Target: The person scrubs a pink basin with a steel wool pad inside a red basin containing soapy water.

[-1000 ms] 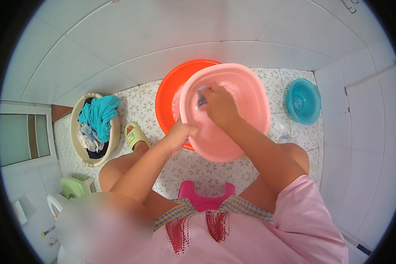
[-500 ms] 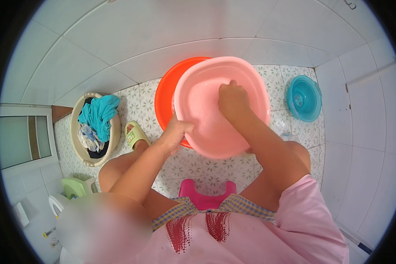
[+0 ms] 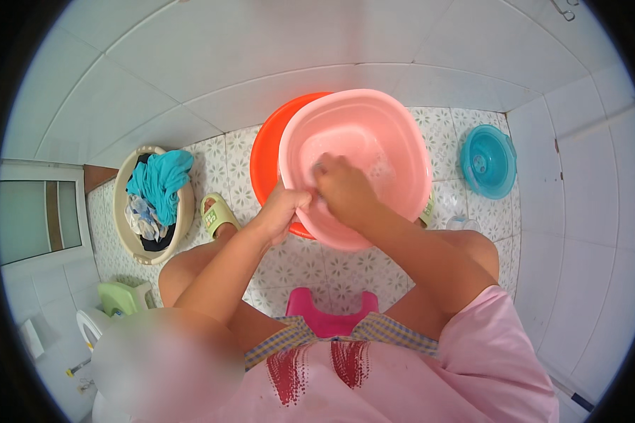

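A pink plastic basin (image 3: 395, 134) is tilted toward me over an orange basin (image 3: 267, 151) on the patterned floor tiles. My left hand (image 3: 281, 211) grips the pink basin's near rim on the left. Inside the basin, my right hand (image 3: 342, 189) presses against the near wall with its fingers closed on a small grey pad (image 3: 320, 167). Foamy water shows on the basin's inner wall beyond the hand. My bare knees flank the basins.
A beige basket (image 3: 130, 236) with teal and dark clothes stands at the left. A green slipper (image 3: 217, 213) lies beside it. A teal basin (image 3: 488, 161) sits at the right by the white tiled wall. A pink stool (image 3: 329, 319) is under me.
My right hand has slid from the far right part of the pink basin to its near left wall, close to my left hand. My left hand keeps hold of the rim.
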The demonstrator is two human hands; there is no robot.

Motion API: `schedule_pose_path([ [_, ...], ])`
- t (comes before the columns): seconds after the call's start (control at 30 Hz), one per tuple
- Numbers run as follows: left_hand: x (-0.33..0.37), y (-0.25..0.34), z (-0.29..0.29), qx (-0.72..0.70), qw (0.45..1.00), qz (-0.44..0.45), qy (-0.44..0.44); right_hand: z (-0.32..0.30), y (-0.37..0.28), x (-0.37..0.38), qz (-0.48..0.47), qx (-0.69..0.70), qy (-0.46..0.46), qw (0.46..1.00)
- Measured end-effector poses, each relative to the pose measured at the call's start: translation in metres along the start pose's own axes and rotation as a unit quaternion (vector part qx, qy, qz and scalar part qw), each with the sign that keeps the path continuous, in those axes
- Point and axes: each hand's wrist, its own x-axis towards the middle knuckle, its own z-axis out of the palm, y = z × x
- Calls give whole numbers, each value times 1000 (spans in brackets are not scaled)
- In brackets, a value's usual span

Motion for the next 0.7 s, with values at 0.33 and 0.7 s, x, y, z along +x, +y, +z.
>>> schedule_pose_path([
  [0.33, -2, 1, 6, -22, 999, 22, 29, -4, 13, 5, -172, 139, -1, 975],
  [0.7, -10, 16, 15, 8, 999, 53, 1, -20, 14, 8, -86, 186, 68, 976],
])
